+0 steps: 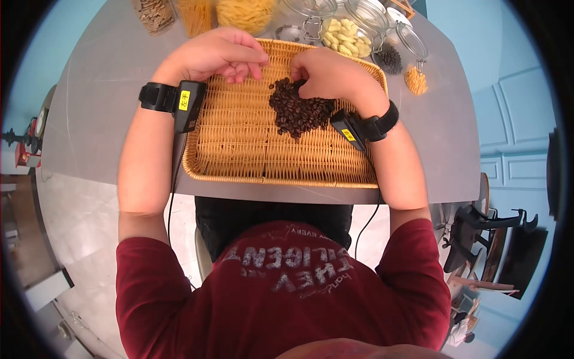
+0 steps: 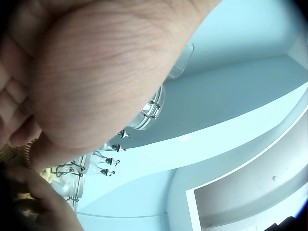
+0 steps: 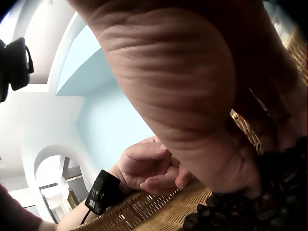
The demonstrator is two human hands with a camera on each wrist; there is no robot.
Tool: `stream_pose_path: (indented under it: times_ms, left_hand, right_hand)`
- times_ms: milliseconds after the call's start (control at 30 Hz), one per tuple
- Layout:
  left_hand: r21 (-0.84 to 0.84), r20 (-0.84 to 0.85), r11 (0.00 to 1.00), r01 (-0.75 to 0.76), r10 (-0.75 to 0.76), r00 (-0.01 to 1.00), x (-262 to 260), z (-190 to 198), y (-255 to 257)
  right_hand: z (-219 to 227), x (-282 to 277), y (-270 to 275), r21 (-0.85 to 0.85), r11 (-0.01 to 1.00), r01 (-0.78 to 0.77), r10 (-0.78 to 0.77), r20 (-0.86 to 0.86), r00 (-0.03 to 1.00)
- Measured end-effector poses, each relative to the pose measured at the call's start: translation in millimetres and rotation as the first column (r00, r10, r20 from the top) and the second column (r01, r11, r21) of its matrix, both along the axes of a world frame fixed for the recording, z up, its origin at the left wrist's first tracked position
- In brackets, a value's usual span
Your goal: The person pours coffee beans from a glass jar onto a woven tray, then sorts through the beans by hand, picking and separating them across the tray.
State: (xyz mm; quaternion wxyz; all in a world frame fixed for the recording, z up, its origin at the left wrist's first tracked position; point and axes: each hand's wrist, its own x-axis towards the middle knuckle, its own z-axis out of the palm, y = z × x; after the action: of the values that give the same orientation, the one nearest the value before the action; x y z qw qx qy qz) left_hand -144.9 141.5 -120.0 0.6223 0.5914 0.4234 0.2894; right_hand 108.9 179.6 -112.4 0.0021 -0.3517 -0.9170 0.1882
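A heap of dark coffee beans (image 1: 299, 113) lies in a shallow wicker basket (image 1: 230, 152), right of its middle. My right hand (image 1: 335, 75) bends down over the far side of this heap, thumb and fingertips right at the beans. In the right wrist view, beans (image 3: 221, 214) show under the thumb, and a gap with wicker behind it separates thumb from fingers. Over the basket's far left part hovers my left hand (image 1: 224, 55), fingers loosely bent and holding nothing. Its palm (image 2: 96, 77) fills much of the left wrist view.
Behind the basket stand containers of pasta (image 1: 245, 15) and a clip-top jar of pale yellow pieces (image 1: 347, 39). Farther right, small jars hold black grains (image 1: 388, 58) and yellow kernels (image 1: 415, 81). The grey table (image 1: 89, 119) curves around the basket, its near edge by the person's body.
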Motion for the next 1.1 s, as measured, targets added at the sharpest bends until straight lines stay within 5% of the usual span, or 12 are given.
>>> stream_pose_path:
  times_ms: [400, 467, 700, 867, 1100]
  left_hand:
    - [0.003, -0.008, 1.0, -0.001, 0.001, 1.0, 1, 3, -2]
    - [0.002, -0.004, 1.0, -0.002, 0.002, 1.0, 1, 3, -2]
    - [-0.004, -0.01, 1.0, 0.0, 0.0, 1.0, -1, 1, -1]
    - [0.003, -0.03, 1.0, 0.006, -0.006, 1.0, -2, 1, -1]
    - [0.009, -0.033, 1.0, 0.018, -0.018, 0.999, -2, -2, 2]
  right_hand:
    - [3, -5, -5, 0.064, 0.998, -0.025, 0.026, -0.016, 1.0]
    - [10, -5, -7, -0.161, 0.981, 0.111, -0.114, -0.011, 0.993]
    - [24, 4, 1, -0.387, 0.909, 0.156, -0.218, -0.12, 0.969]
    - [24, 8, 7, -0.754, 0.653, 0.074, -0.375, -0.237, 0.896]
    - [15, 4, 8, -0.84, 0.542, 0.008, -0.445, -0.28, 0.851]
